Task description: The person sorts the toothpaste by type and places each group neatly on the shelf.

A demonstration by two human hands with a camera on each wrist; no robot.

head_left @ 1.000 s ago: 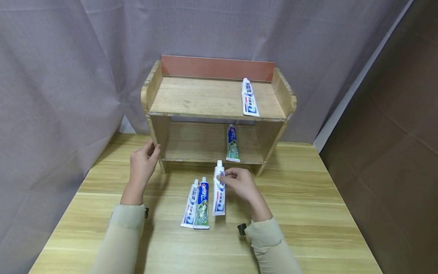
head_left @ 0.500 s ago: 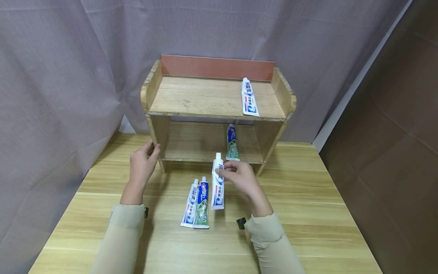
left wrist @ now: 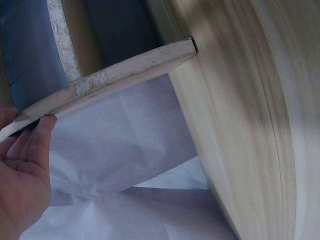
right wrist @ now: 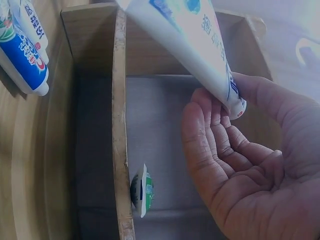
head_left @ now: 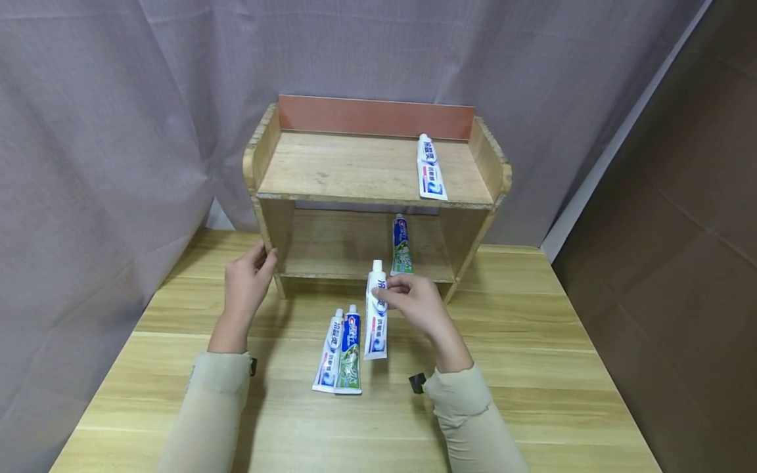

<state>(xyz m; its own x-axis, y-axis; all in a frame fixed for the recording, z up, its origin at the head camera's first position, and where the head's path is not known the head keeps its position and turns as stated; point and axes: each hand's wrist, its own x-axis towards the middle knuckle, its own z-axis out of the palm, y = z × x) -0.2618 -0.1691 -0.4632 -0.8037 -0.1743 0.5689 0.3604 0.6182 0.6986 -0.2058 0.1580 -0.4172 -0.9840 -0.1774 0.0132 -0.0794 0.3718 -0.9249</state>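
Note:
My right hand (head_left: 420, 309) pinches a white toothpaste tube (head_left: 376, 328) near its cap end, thumb on the near face. Cap pointing at the shelf, the tube is held in front of the lower tier. The right wrist view shows this tube (right wrist: 185, 40) between thumb and fingers. With thumb and fingers on either side, my left hand (head_left: 247, 282) holds the left side panel (left wrist: 135, 65) of the small wooden shelf (head_left: 337, 167). On the table, left of the held tube, a white toothpaste tube (head_left: 328, 358) and a blue-green one (head_left: 350, 361) lie side by side.
A white toothpaste tube (head_left: 432, 172) lies on the upper tier toward the right. On the lower tier, a blue-green tube (head_left: 401, 246) lies right of the middle. Behind the wooden table (head_left: 532, 368) hangs a grey curtain (head_left: 177, 98); a brown panel (head_left: 680, 230) stands at right.
My right hand has carried the white toothpaste tube a little forward and up toward the lower tier, slowing by now. My left hand has stayed on the side panel.

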